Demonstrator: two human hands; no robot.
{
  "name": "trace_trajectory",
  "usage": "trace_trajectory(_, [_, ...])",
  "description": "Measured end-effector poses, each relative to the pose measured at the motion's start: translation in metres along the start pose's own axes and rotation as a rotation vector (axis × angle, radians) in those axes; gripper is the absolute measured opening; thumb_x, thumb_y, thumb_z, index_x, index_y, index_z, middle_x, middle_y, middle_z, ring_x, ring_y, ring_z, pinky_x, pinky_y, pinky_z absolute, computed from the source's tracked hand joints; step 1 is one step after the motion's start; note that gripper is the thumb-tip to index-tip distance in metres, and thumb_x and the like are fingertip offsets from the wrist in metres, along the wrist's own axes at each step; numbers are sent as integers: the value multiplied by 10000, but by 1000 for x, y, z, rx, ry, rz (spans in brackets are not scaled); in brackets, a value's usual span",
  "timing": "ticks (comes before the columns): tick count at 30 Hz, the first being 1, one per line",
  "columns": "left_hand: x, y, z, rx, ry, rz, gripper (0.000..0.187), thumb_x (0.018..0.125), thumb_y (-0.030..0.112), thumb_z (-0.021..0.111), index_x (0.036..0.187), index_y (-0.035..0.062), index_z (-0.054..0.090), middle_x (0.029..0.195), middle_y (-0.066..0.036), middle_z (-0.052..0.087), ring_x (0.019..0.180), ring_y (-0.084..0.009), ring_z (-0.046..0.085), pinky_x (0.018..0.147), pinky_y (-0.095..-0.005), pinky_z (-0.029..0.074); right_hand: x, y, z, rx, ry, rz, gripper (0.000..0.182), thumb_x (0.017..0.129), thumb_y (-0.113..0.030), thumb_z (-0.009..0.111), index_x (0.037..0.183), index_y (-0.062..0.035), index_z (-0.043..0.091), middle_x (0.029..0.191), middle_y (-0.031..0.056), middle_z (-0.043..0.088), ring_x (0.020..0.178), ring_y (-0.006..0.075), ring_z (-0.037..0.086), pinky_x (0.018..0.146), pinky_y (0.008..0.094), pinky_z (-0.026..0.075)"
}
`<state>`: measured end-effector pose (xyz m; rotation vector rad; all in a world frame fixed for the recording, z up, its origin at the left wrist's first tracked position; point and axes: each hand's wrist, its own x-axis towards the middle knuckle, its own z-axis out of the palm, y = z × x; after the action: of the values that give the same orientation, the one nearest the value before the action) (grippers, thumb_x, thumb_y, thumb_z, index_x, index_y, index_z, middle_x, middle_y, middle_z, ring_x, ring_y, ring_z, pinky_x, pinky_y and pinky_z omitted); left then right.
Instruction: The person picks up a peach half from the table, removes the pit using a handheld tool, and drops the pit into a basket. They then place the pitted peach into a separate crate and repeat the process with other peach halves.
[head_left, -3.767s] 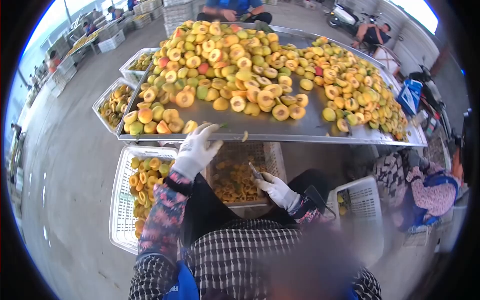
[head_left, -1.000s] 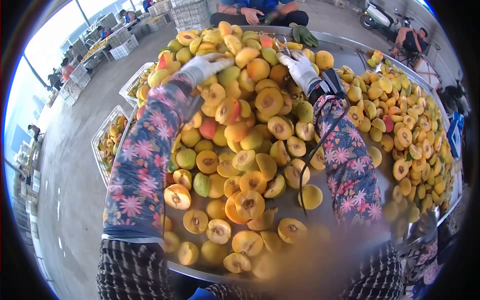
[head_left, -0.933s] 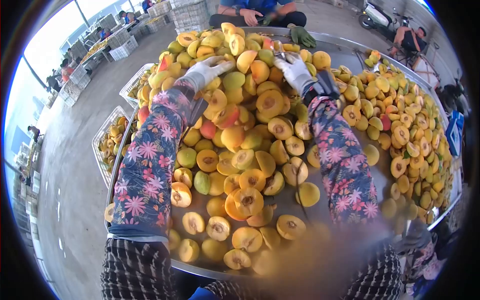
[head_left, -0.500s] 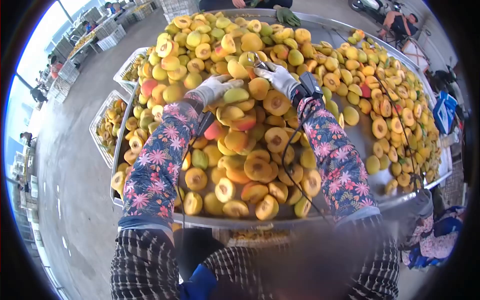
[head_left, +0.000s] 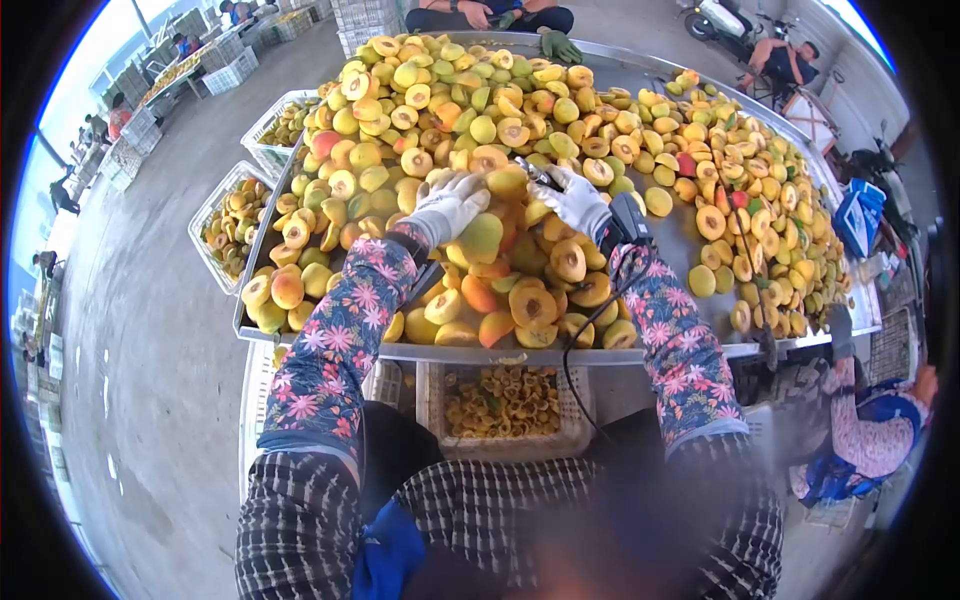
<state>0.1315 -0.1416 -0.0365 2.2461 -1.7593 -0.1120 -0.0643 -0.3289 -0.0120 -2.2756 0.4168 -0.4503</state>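
Observation:
A metal table (head_left: 400, 352) bears a large heap of yellow-orange fruit (head_left: 530, 300), much of it halved with brown centres. Over the middle of the heap, my left hand (head_left: 455, 205) in a white glove has its fingers curled round the side of a yellow fruit (head_left: 507, 181). My right hand (head_left: 575, 200), gloved too, is closed on a small metal tool (head_left: 538, 174), whose tip lies just right of that fruit. A greenish-yellow fruit (head_left: 481, 238) lies below my left hand.
A crate of cut fruit (head_left: 430, 400) stands below the near table edge. Two white crates (head_left: 215, 205) adjoin the left side. A person (head_left: 490, 15) sits beyond the far edge near a green glove (head_left: 558, 46); a co-worker (head_left: 860, 430) is at the right.
The view has tipped down, bringing the crate below the table into sight. My left hand has moved closer to my right hand, and a fruit now sits between them.

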Motion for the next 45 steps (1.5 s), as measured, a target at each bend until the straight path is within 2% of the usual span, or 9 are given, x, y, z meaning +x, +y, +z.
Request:
trace_trajectory(7, [-88,84,-12,166,171,-9,509,926,451,495,1404,280,450,1518,-162,295,1387,-404,277,1128,-547,218,-83,-27,23,-117,174,-150,472,861,-304,694,1204,-3,575,1177,183,588,1088,337,586,937,378,466])
trace_trajectory(11, [-112,95,-10,116,361,-66,512,927,400,530,1384,174,480,1462,-195,381,1326,-416,359,1103,-525,276,-97,11,23,1106,295,-48,213,903,9,613,1108,-44,618,1038,-6,635,942,101,594,844,248,479])
trace_trajectory(13, [-119,109,-17,47,511,-64,510,921,357,564,1359,104,500,1387,-185,481,1283,-383,431,1070,-489,334,-119,3,-2,870,508,60,256,913,-104,639,1164,-65,606,1023,-4,648,913,106,608,815,258,497])
trace_trajectory(27, [-20,210,10,-28,-347,95,494,797,264,681,1266,176,557,1349,-204,501,1172,-370,548,1006,-423,441,-291,-79,-8,920,382,382,140,943,-206,616,1022,-91,620,781,3,638,584,69,558,522,221,430])
trace_trajectory(32, [-38,182,-2,-597,140,-16,499,757,121,694,1238,77,565,1207,-158,609,1110,-277,598,947,-367,485,-321,-87,10,980,327,389,165,957,-202,609,1059,-73,608,745,-16,622,618,67,577,555,215,454])
trace_trajectory(34, [-64,182,-10,-1706,122,-148,446,836,179,696,1248,89,551,1171,-126,624,1045,-259,618,882,-394,520,-322,-92,14,875,280,361,143,930,-107,593,1047,-25,596,892,71,613,743,143,589,638,268,477])
trace_trajectory(37, [-114,198,-42,-2393,-49,-238,496,937,473,562,1239,81,529,1141,-124,627,988,-294,624,802,-432,539,-313,-92,33,513,272,22,205,872,2,551,1074,10,582,1033,138,566,876,259,580,766,327,481])
trace_trajectory(41, [-165,229,-55,-2384,192,-302,592,967,581,422,1281,81,469,1203,-114,579,1041,-298,607,855,-469,545,-295,-112,43,-370,447,-598,208,862,13,528,1063,-9,575,1057,168,542,919,347,574,760,403,477])
trace_trajectory(45, [-186,230,-42,-2243,358,-199,501,1001,477,443,1281,63,473,1128,-109,615,1037,-254,619,870,-411,536,-290,-169,42,215,210,-85,242,943,-181,552,1115,-17,502,911,224,597,815,421,591,689,479,460])
